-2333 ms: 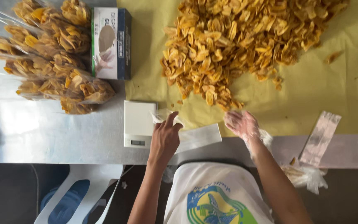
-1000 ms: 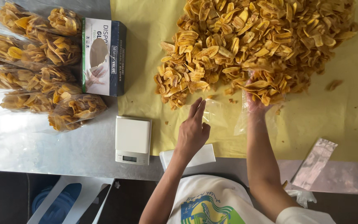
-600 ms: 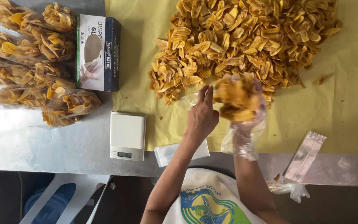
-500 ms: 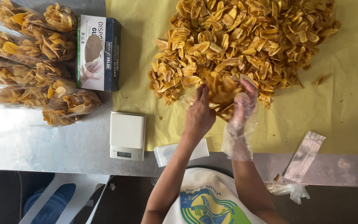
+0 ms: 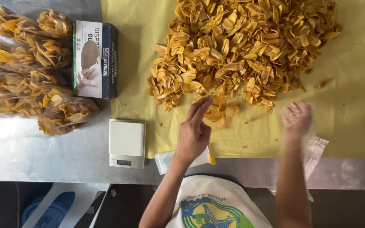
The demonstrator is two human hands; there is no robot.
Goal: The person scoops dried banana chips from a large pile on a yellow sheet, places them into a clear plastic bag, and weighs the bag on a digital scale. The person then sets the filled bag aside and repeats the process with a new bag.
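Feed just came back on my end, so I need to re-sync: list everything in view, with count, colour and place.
Chip pile: one heap, golden yellow, top centre on the paper.
Yellow paper: one sheet, under the heap.
Bagged chips: several clear bags, exact count unclear, far left.
Glove box: one, dark with white panel, beside the bags.
Scale: one, white, on the metal table.
Flat clear bags: a small stack, at the table edge, under the left wrist.
Stool: one, white and blue, below the table.
Left hand: bare, fingers at the heap's near edge.
Right hand: blurred, over the paper; seems to be in a clear glove.
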